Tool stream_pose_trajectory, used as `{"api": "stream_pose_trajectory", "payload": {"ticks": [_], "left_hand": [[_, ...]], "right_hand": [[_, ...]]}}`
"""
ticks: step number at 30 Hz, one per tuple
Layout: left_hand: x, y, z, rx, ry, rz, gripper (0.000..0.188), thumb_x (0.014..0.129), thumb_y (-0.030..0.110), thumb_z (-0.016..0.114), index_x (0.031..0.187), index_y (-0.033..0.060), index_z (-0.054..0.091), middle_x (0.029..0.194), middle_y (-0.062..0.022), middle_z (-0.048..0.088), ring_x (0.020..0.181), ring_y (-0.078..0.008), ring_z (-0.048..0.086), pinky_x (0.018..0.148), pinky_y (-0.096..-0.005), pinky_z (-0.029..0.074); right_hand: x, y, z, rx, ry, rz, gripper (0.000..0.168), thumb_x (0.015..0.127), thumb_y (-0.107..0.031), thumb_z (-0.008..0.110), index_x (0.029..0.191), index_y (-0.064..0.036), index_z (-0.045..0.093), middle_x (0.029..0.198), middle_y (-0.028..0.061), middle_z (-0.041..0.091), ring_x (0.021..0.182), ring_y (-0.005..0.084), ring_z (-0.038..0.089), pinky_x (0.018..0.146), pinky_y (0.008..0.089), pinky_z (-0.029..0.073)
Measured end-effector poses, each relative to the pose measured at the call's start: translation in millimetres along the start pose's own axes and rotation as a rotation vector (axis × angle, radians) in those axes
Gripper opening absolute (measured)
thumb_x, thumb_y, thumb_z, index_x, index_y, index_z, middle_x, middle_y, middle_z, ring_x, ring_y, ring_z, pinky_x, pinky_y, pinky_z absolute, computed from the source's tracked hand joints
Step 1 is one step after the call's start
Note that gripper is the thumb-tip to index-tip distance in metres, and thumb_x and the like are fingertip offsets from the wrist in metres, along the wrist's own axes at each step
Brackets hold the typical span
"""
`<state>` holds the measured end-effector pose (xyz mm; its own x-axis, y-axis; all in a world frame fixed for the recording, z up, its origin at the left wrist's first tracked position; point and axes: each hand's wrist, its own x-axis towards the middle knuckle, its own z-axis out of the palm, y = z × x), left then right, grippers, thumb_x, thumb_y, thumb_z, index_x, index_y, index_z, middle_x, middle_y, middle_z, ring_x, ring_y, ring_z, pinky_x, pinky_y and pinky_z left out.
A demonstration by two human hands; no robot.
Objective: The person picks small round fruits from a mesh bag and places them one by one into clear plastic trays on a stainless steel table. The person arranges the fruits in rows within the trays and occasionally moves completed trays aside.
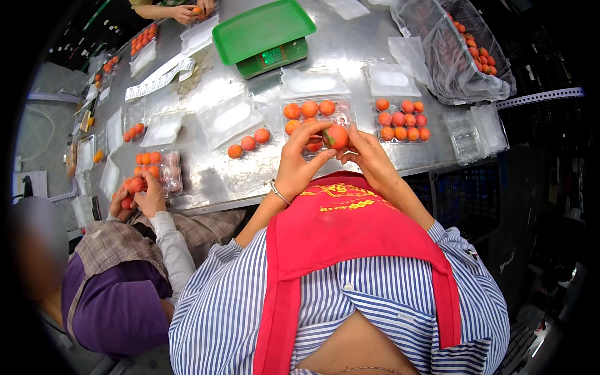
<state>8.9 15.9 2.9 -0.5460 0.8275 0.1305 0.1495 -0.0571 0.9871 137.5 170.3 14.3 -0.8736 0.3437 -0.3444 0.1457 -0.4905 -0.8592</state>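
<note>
An orange-red fruit (336, 136) with a green calyx, a tomato or small persimmon, is held above the table's near edge. My left hand (296, 161) grips it from the left with thumb and fingers. From the right, my right hand (374, 161) has its thumb and fingertips on the same fruit. Just beyond my hands lies a clear plastic clamshell tray (344, 108) with several such fruits in its cups, its lid lying back and lined with a white pad (315, 83). My hands cover part of this tray.
A second fruit-filled clamshell (398, 112) lies right; a partly filled one (247, 143) lies left. A green scale (265, 30) stands behind. A plastic-lined crate (450, 65) holds fruit, far right. A co-worker's hands (149, 199) hold fruit at left. Printed labels (159, 79) lie on the metal table (206, 89).
</note>
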Motion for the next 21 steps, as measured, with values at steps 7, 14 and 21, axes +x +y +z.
{"api": "stream_pose_trajectory", "payload": {"ticks": [7, 14, 21], "left_hand": [[0.3, 0.1, 5.4, -0.077, 0.108, 0.033, 0.051, 0.092, -0.002, 0.067, 0.141, 0.0058, 0.055, 0.136, -0.0078, 0.058, 0.119, -0.0188, 0.062, 0.102, -0.0328, 0.052], [-3.5, 0.9, -1.2, -0.207, 0.197, -0.044, 0.033, 0.1, 0.0, 0.058, 0.133, -0.0009, 0.058, 0.132, -0.0099, 0.061, 0.116, -0.0176, 0.063, 0.1, -0.033, 0.054], [-6.4, 4.7, 11.1, -0.442, 0.197, -0.178, 0.036, 0.101, 0.004, 0.063, 0.135, -0.0024, 0.055, 0.132, -0.012, 0.06, 0.117, -0.0183, 0.063, 0.099, -0.0322, 0.053]], "right_hand": [[2.1, -2.4, 0.3, -0.067, 0.024, -0.127, 0.041, 0.096, -0.017, 0.075, 0.131, 0.0, 0.062, 0.119, 0.0077, 0.07, 0.11, 0.0135, 0.065, 0.098, 0.0296, 0.051], [6.4, 1.6, 0.8, -0.342, 0.086, -0.412, 0.051, 0.087, -0.012, 0.081, 0.132, 0.0, 0.06, 0.125, 0.0102, 0.068, 0.115, 0.0181, 0.065, 0.102, 0.033, 0.05], [10.6, -11.4, 17.8, -1.157, 0.261, -0.919, 0.053, 0.075, -0.011, 0.083, 0.125, -0.009, 0.065, 0.116, 0.0089, 0.064, 0.107, 0.032, 0.06, 0.094, 0.0426, 0.047]]}}
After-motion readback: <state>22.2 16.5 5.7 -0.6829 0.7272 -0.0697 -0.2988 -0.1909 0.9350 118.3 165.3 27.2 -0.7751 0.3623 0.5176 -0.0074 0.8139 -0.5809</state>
